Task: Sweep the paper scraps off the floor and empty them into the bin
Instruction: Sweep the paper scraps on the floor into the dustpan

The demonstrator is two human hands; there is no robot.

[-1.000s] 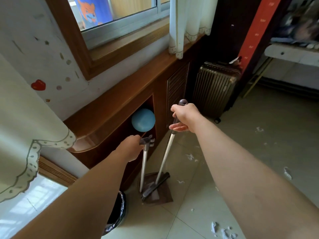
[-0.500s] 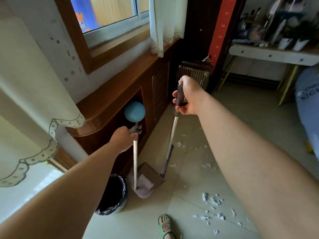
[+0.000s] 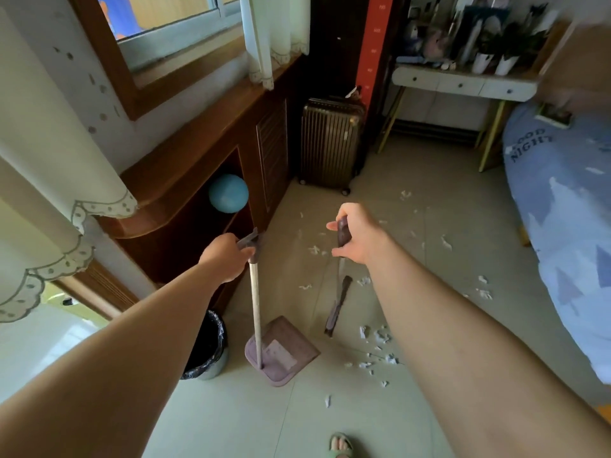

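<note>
Currently, the left hand [image 3: 228,256] is closed around the top of the dustpan's upright handle, and the dustpan [image 3: 281,352] rests on the floor tiles [image 3: 231,418] just beside the bin [image 3: 206,345], which is lined with a black bag. The right hand [image 3: 357,238] grips the upper end of the broom [image 3: 337,304], whose head hangs near the floor between the dustpan and the paper scraps [image 3: 377,338].

Scraps lie in one cluster near the broom head and in scattered pieces farther out toward the suitcase [image 3: 330,143] and the bed [image 3: 562,209].

Probable faults:
- A fast stroke is likely to scatter the light scraps past the pan lip.
- Poor contact between the pan lip and the tiles would probably let scraps slide underneath.
- Outlying pieces near the bed edge may be missed.
- Tilting the loaded pan early, before it is over the bin, could spill its contents.
</note>
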